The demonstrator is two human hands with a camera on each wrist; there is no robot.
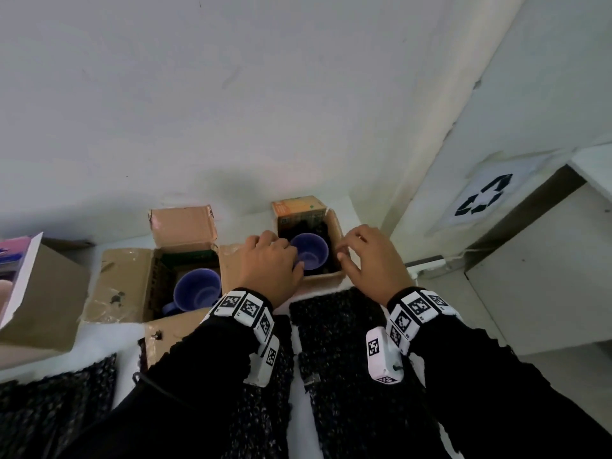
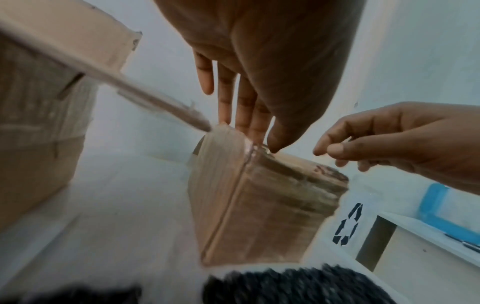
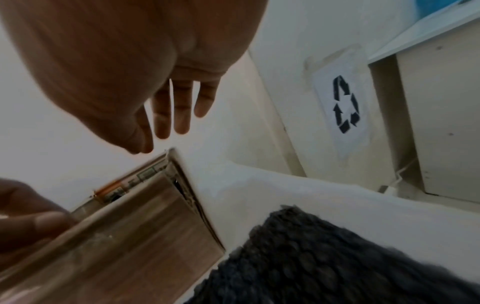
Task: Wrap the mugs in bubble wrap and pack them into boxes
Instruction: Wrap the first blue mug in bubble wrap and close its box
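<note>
Dark bubble wrap (image 1: 334, 329) is laid nearest, on the white table (image 1: 109, 339). Beyond it, the left hand (image 1: 268, 263) is set at the right box (image 1: 323, 279) rim, fingers extended down beside the blue mug (image 1: 309, 251); nothing is held. The right hand (image 1: 367, 260) is hovering loose, holding nothing. A second mug (image 1: 197, 289) is seen in the left box (image 1: 126, 286).

Head view: downward from above, boxes at twelve o'clock. Wrist views: low, close, along fingers; all sharing small cardboard box (image 1: 309, 246) and recycling sign (image 1: 484, 199).
</note>
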